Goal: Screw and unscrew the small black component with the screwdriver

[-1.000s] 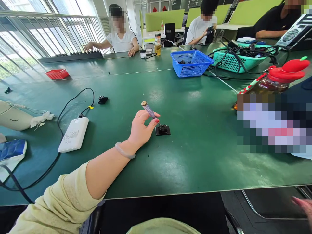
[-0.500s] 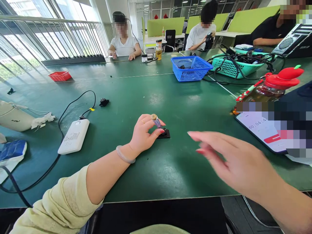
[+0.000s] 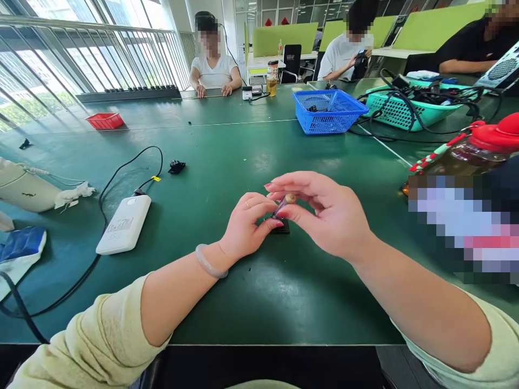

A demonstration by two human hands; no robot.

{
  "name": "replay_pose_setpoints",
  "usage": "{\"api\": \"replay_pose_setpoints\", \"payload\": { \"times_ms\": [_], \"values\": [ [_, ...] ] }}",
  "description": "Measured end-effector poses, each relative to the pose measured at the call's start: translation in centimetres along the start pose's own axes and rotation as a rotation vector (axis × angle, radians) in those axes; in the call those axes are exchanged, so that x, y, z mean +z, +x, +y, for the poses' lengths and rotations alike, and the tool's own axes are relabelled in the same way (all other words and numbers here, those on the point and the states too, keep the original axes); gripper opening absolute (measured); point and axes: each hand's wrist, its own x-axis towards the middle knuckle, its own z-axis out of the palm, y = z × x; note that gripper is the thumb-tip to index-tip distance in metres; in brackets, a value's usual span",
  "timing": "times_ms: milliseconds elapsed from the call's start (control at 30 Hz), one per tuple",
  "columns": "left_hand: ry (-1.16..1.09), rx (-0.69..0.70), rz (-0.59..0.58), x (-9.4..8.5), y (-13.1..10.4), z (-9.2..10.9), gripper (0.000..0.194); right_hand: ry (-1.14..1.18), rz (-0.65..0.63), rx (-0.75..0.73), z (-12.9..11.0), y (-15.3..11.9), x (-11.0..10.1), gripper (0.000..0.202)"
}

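Observation:
A short stick-shaped tool, perhaps a small screwdriver, with a purplish see-through handle and a round tan end, leans to the right over a small flat black piece on the table. My left hand is closed, thumb and forefinger pinching around the tool's lower part beside the black piece. From the right, my right hand curls over the tool, its thumb and fingers about the handle near the tan end. The tool's tip and most of the black piece are hidden behind my fingers.
A white power bank with a black cable lies left, near a small black part. Farther off are a red tray, a blue basket and a green basket full of cables. A red-lidded bottle stands right. Several people sit beyond.
My right hand has come in from the right and closed around the tool's handle. The tool now tilts to the right; before, it leaned left in my left hand.

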Motion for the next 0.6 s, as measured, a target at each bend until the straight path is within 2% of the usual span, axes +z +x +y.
{"api": "replay_pose_setpoints", "payload": {
  "times_ms": [67, 133, 300, 400, 467, 533, 567, 600],
  "values": [
    [-0.003, -0.031, 0.006, 0.0, -0.1, 0.0, 0.022, -0.007, -0.061, -0.009, 0.5, -0.2, 0.1, 0.031],
    [-0.007, -0.042, 0.011, 0.0, -0.2, 0.1, 0.024, 0.004, -0.068, -0.025, 0.8, -0.5, 0.2, 0.029],
    [-0.009, -0.092, 0.016, -0.4, 0.5, 0.7, 0.04, 0.234, 0.16, 0.001, 2.1, -0.6, -0.3, 0.019],
    [-0.025, -0.059, 0.024, -1.2, 1.1, 1.5, 0.042, 0.278, 0.21, 0.023, 3.4, -0.6, -0.6, 0.019],
    [-0.046, 0.064, -0.066, -2.1, 0.8, 2.9, 0.046, 0.295, 0.185, 0.034, 4.2, -0.6, -0.6, 0.021],
    [-0.027, 0.174, -0.243, -3.1, -0.3, 5.0, 0.047, 0.29, 0.143, 0.034, 4.7, -0.7, -0.4, 0.024],
    [0.016, 0.125, -0.294, -3.5, -1.1, 6.2, 0.044, 0.279, 0.124, 0.03, 4.8, -0.7, -0.4, 0.024],
    [0.092, -0.013, -0.273, -3.8, -1.9, 7.5, 0.04, 0.266, 0.107, 0.026, 4.9, -0.8, -0.3, 0.025]
  ]
}}
